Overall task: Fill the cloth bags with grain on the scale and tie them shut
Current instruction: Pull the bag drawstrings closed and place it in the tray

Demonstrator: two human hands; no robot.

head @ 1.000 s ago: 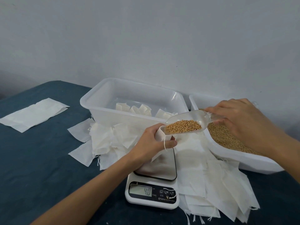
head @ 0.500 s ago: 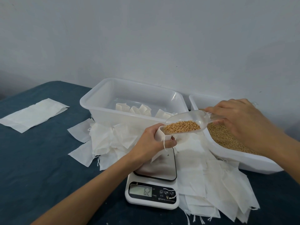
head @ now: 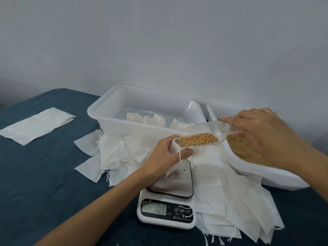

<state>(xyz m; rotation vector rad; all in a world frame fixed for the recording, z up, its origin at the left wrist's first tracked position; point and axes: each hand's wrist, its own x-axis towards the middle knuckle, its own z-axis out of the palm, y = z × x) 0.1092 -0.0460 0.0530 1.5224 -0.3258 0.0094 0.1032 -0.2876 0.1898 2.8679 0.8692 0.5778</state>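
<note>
My left hand (head: 165,157) grips a small white cloth bag (head: 173,148) by its mouth, holding it upright on the scale (head: 167,201). The scale's display (head: 154,208) reads 10.9. My right hand (head: 262,132) holds the handle of a clear plastic scoop (head: 204,134), tilted with its lip at the bag's mouth. Golden grain (head: 199,139) lies in the scoop's front half. A single grain (head: 184,169) sits on the scale's plate. Most of the bag is hidden behind my left hand.
A white tub of grain (head: 248,153) stands at the right. A second white tub (head: 147,112) behind the scale holds several filled bags. Empty cloth bags (head: 230,201) lie heaped around the scale. A flat white sheet (head: 37,126) lies at far left on the blue tablecloth.
The scale's reading has climbed from 4.0 through 6.2 to 10.9. The grain in the scoop has slid toward the bag. Both hands have stayed nearly still.
</note>
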